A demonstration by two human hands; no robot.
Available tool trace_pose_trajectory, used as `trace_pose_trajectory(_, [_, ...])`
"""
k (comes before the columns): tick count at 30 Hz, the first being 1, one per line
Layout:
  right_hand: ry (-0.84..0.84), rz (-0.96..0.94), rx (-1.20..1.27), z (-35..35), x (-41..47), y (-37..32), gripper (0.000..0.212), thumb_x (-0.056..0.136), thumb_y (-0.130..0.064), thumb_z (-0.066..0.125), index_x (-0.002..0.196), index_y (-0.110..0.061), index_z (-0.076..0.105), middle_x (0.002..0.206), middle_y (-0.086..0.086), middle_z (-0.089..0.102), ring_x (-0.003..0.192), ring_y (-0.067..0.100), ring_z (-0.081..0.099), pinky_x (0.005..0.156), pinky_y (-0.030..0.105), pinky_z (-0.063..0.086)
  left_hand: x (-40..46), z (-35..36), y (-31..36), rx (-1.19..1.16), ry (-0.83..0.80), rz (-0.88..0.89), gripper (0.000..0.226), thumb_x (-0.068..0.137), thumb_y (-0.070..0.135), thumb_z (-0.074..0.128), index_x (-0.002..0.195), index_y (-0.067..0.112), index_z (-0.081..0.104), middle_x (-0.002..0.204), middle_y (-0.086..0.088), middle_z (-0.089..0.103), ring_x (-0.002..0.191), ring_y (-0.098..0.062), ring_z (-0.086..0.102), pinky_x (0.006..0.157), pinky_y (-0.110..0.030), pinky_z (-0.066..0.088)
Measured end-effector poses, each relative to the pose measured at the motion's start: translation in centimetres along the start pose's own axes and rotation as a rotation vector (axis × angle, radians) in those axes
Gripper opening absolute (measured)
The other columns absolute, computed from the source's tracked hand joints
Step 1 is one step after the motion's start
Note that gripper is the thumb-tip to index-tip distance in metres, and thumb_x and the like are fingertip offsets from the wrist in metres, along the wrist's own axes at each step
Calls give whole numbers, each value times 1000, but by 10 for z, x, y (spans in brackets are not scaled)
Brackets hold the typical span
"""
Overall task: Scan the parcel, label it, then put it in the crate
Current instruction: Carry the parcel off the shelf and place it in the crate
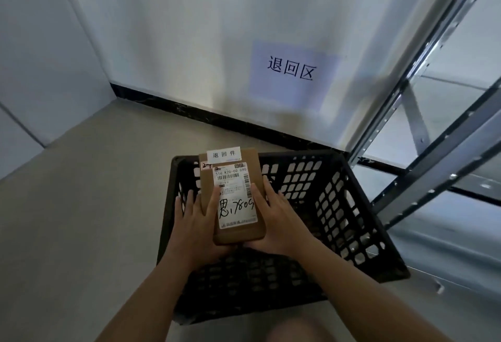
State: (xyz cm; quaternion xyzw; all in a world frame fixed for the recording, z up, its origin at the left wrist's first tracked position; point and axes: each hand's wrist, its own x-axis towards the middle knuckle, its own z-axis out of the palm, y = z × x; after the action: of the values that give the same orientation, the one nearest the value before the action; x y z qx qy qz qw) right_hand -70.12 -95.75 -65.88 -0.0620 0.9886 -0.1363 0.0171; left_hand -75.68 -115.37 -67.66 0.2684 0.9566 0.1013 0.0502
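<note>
A small brown cardboard parcel [233,234] is held flat over the open top of a black perforated plastic crate [341,206]. It carries a white shipping label with barcodes and handwritten black marks, and a small white sticker with printed characters [224,153] at its far edge. My left hand [193,222] grips the parcel's left side, thumb on the label. Against the right side lies my right hand [276,219], its thumb on top. The crate stands on the floor and nothing shows inside it.
The crate sits on a beige floor [81,219] near a white wall with a black skirting board. A paper sign with three characters [291,72] hangs on the wall. A grey metal shelving rack [423,130] stands close on the right.
</note>
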Motion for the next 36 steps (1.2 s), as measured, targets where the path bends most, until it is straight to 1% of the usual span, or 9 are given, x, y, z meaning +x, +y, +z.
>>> trace_pose_trajectory(5, [-58, -5, -17, 38, 7, 12, 120, 67, -61, 68, 150, -11, -3, 155, 28, -5, 143, 38, 12, 117, 49, 18, 8, 41, -9, -8, -91, -28, 126, 59, 82, 52, 135, 31, -35, 155, -19, 6, 142, -40, -3, 113, -52, -6])
trace_pose_trajectory(8, [-105, 8, 36, 60, 12, 23, 122, 65, -59, 70, 147, -26, -14, 154, 20, -21, 142, 35, 13, 117, 46, 23, 15, 52, -10, -12, -154, -26, 127, 62, 77, 56, 136, 30, -35, 154, -22, 7, 141, -40, -2, 114, -53, -3])
trace_pose_trajectory(10, [-138, 30, 55, 75, 18, 30, 124, 63, -59, 71, 145, -31, -17, 154, 16, -25, 142, 33, 16, 114, 46, 29, 19, 60, -14, -10, -198, -36, 127, 62, 77, 56, 137, 29, -34, 154, -22, 6, 142, -39, -2, 114, -51, -3])
trace_pose_trajectory(14, [-225, 47, 15, 95, 31, 38, 124, 63, -61, 70, 147, -25, -14, 154, 20, -23, 141, 36, 17, 114, 45, 30, 26, 80, -16, 16, -266, -67, 128, 62, 76, 58, 139, 25, -30, 153, -24, 8, 141, -40, 2, 116, -52, 2])
trace_pose_trajectory(20, [-373, 123, 48, 109, 42, 36, 129, 64, -50, 78, 148, -20, -15, 153, 17, -28, 144, 32, 12, 115, 38, 26, 35, 102, -17, 114, -372, -81, 125, 67, 72, 58, 140, 21, -30, 151, -30, 6, 140, -43, 2, 115, -55, 4])
trace_pose_trajectory(23, [-451, 139, 25, 121, 52, 31, 130, 64, -46, 80, 147, -19, -17, 152, 19, -28, 144, 34, 10, 116, 41, 26, 41, 113, -28, 164, -438, -91, 128, 66, 71, 60, 139, 20, -32, 151, -30, 3, 140, -43, 0, 114, -56, 4])
trace_pose_trajectory(28, [-548, 169, -47, 137, 57, 31, 127, 69, -44, 77, 146, -19, -20, 149, 21, -33, 141, 38, 19, 112, 44, 32, 46, 126, -32, 185, -497, -124, 132, 64, 69, 65, 136, 23, -36, 153, -27, -3, 141, -41, -3, 114, -58, 4])
trace_pose_trajectory(33, [-548, 165, -187, 144, 54, 36, 128, 70, -51, 73, 144, -24, -27, 148, 22, -35, 133, 42, 32, 111, 55, 27, 46, 127, -29, 195, -523, -163, 131, 66, 63, 67, 133, 25, -40, 153, -26, -4, 141, -40, -4, 114, -57, 3])
trace_pose_trajectory(36, [-550, 179, -210, 146, 54, 38, 126, 71, -54, 71, 142, -29, -30, 148, 18, -37, 129, 41, 38, 107, 55, 32, 46, 126, -28, 193, -540, -173, 132, 66, 63, 67, 133, 25, -40, 153, -27, -5, 141, -40, -6, 114, -57, 3])
